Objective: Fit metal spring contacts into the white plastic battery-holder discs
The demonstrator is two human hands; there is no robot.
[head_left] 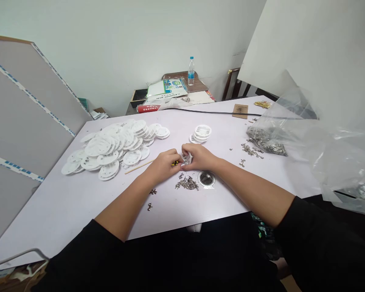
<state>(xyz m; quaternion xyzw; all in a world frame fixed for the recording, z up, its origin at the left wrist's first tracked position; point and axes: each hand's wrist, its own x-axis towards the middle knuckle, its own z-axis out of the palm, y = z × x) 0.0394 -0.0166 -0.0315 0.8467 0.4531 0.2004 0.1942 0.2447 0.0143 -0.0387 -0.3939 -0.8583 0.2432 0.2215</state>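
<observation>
Close together over the middle of the table, both my hands are closed around a small white plastic disc [187,159], mostly hidden by the fingers. My right hand [197,156] pinches it from the far side and the right. My left hand [166,164] has curled fingers at its left edge, with a yellow-and-black object [175,163] showing by the fingertips; its kind is hidden. Just below the hands lies a heap of small metal clips [187,183]. Beside it sits a round dish [206,178] with a dark middle. A thin wooden stick [139,166] runs out behind my left hand.
A large pile of white discs [109,144] spreads over the left side. A short stack of discs [202,133] stands beyond my hands. At right, a clear plastic bag [266,140] holds metal parts. A black cable [213,112] crosses the back; a partition [27,105] borders the left.
</observation>
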